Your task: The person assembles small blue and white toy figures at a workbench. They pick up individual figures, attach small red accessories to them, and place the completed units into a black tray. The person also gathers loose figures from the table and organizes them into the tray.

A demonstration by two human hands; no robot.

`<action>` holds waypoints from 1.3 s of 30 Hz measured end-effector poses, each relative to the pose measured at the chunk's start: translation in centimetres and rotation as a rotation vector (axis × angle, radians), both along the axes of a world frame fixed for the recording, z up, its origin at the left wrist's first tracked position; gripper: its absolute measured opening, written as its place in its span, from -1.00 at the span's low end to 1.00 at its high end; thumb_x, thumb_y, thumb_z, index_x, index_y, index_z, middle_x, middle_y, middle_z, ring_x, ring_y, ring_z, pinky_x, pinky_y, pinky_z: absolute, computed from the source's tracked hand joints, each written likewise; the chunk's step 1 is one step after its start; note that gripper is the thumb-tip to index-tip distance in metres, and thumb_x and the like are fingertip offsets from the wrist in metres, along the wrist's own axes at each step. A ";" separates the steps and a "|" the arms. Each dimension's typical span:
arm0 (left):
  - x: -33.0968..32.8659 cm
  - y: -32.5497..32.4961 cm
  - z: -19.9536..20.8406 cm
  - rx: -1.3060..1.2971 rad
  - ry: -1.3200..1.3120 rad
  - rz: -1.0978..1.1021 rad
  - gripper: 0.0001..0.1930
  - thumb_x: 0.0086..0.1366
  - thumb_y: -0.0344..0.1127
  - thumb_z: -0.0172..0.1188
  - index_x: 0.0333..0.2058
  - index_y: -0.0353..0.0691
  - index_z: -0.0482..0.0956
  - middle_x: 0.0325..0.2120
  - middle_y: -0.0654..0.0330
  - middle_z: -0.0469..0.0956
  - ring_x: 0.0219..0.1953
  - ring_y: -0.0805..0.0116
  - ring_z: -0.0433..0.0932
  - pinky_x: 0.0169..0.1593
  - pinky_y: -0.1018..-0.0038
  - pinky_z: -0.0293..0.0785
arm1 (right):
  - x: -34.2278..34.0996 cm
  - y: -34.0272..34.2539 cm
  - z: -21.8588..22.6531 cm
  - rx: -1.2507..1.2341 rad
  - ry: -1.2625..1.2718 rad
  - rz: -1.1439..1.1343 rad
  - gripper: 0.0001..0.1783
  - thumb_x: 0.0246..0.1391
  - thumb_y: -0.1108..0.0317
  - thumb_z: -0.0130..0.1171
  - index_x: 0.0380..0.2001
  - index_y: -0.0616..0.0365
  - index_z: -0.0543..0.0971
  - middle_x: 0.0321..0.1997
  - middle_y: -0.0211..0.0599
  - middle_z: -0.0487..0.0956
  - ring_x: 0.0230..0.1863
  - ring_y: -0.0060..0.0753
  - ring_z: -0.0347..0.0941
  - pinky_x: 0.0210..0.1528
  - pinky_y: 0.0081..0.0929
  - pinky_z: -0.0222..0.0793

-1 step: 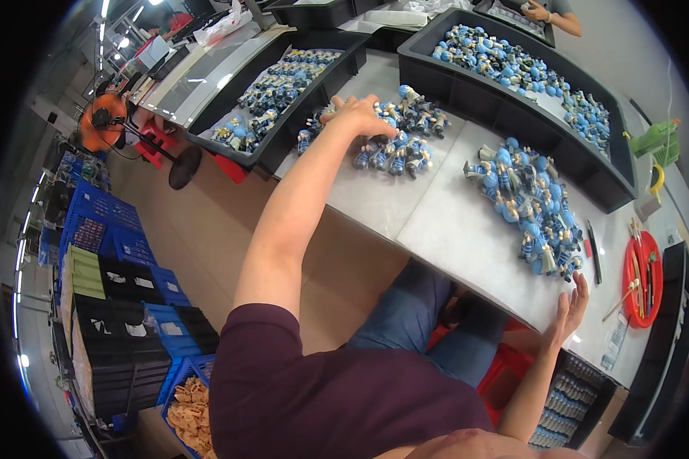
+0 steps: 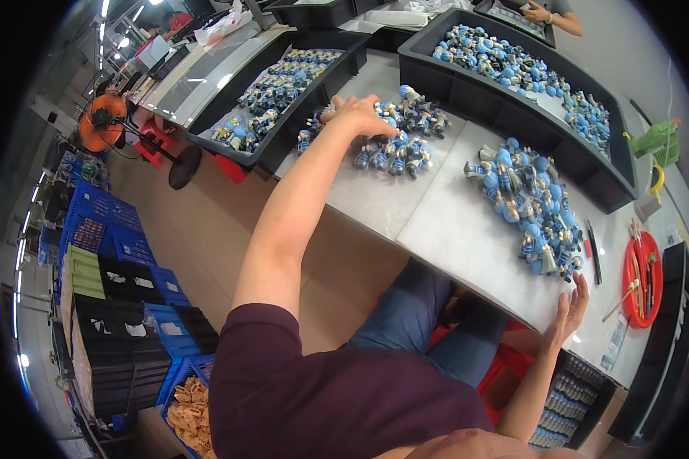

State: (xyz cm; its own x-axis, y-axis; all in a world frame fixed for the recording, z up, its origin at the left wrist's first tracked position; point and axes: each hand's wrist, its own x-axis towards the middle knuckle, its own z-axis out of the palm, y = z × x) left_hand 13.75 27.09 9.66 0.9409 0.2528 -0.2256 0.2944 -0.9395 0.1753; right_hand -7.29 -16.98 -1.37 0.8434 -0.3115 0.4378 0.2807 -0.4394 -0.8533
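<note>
Small figurines with blue heads and striped blue clothes lie on the white table in two groups. Over the left group of figurines (image 2: 394,157) my left hand (image 2: 354,116) reaches out palm down, its fingers and thumb spread. It covers some of them, and I cannot tell whether its fingertips touch any. My right hand (image 2: 566,312) rests at the table's near edge, open and holding nothing. Just beyond its fingertips is the near end of the right heap of figurines (image 2: 524,195), which lie piled across one another.
Black trays of figurines stand beyond the groups: a left tray (image 2: 343,67) and a large right tray (image 2: 482,90). A red dish (image 2: 651,306) with brushes and a black pen (image 2: 594,252) lie at right. Another person's hand (image 2: 537,12) is at the far right.
</note>
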 end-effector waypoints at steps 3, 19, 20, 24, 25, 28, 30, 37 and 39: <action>0.3 0.6 -0.6 -0.022 -0.051 -0.021 -0.14 -0.27 0.12 0.32 0.10 0.09 0.27 0.14 0.06 0.18 0.25 -0.13 -0.11 0.14 -0.09 0.07 | 0.0 0.1 0.1 -0.004 0.000 -0.005 -0.39 0.03 0.15 0.04 0.12 0.20 0.26 0.14 -0.11 0.32 0.24 -0.27 0.12 0.29 -0.21 -0.19; -0.4 -0.3 -1.7 -0.023 -0.339 0.004 -0.36 -0.19 -0.07 0.27 -0.04 -0.03 0.34 -0.05 0.03 0.35 0.14 -0.11 0.07 0.09 0.03 0.23 | 0.1 -0.5 -0.7 0.008 0.013 -0.030 -0.41 0.03 0.18 0.05 0.11 0.22 0.27 0.10 -0.09 0.34 0.19 -0.24 0.17 0.28 -0.25 -0.16; -0.4 -0.1 -1.9 -0.040 -0.381 0.004 -0.38 -0.20 -0.08 0.29 -0.08 -0.03 0.36 -0.09 0.04 0.38 0.12 -0.09 0.11 0.08 0.05 0.24 | 0.1 -0.3 -0.5 0.017 0.012 -0.028 -0.41 0.03 0.18 0.04 0.11 0.22 0.27 0.10 -0.09 0.34 0.19 -0.24 0.18 0.28 -0.25 -0.16; 1.2 2.1 -2.9 -0.183 -0.399 -0.061 -0.42 -0.22 -0.17 0.29 -0.13 0.00 0.32 -0.06 0.06 0.30 0.10 -0.05 0.12 0.05 0.01 0.25 | 0.0 0.0 -0.3 0.019 0.015 -0.029 -0.43 0.05 0.20 0.02 0.11 0.22 0.27 0.10 -0.09 0.35 0.18 -0.26 0.19 0.28 -0.25 -0.15; 1.2 2.5 -3.0 -0.160 -0.438 -0.088 -0.45 -0.23 -0.19 0.29 -0.18 -0.02 0.34 -0.13 0.06 0.37 0.05 -0.01 0.21 0.03 0.10 0.29 | 0.0 0.0 -0.3 0.016 0.017 -0.027 -0.44 0.05 0.21 0.02 0.11 0.22 0.27 0.10 -0.09 0.35 0.18 -0.26 0.19 0.28 -0.25 -0.15; 1.7 4.5 -3.9 -0.190 -0.565 -0.271 -0.50 -0.26 -0.23 0.30 -0.24 -0.05 0.36 -0.24 0.09 0.45 -0.04 0.06 0.33 -0.04 0.19 0.33 | 0.1 0.3 -0.3 0.006 0.018 -0.034 -0.45 0.07 0.23 0.00 0.11 0.22 0.26 0.09 -0.10 0.35 0.17 -0.28 0.19 0.26 -0.27 -0.11; 1.1 4.6 -3.7 -0.222 -0.733 -0.225 -0.53 -0.29 -0.28 0.31 -0.30 -0.13 0.39 -0.37 0.04 0.50 -0.22 0.03 0.46 -0.10 0.28 0.36 | 0.2 -0.2 -0.7 0.000 0.015 -0.046 -0.46 0.08 0.21 -0.01 0.11 0.22 0.27 0.09 -0.09 0.35 0.15 -0.27 0.20 0.22 -0.31 -0.04; 0.6 10.2 1.1 -0.383 -1.155 -0.203 -0.58 -0.32 -0.30 0.27 -0.35 -0.11 0.43 -0.42 0.05 0.52 -0.28 0.05 0.50 -0.15 0.30 0.41 | 0.1 0.0 -0.4 -0.044 0.036 -0.059 -0.46 0.06 0.25 0.00 0.11 0.22 0.27 0.09 -0.10 0.36 0.17 -0.28 0.20 0.28 -0.25 -0.13; 0.4 14.6 2.0 -0.282 -1.181 -0.154 -0.56 -0.32 -0.29 0.28 -0.32 -0.10 0.44 -0.41 0.04 0.54 -0.27 0.05 0.52 -0.15 0.31 0.43 | 0.2 -0.3 -0.7 -0.045 0.029 -0.067 -0.46 0.07 0.25 0.00 0.11 0.22 0.27 0.09 -0.10 0.36 0.17 -0.29 0.20 0.28 -0.25 -0.14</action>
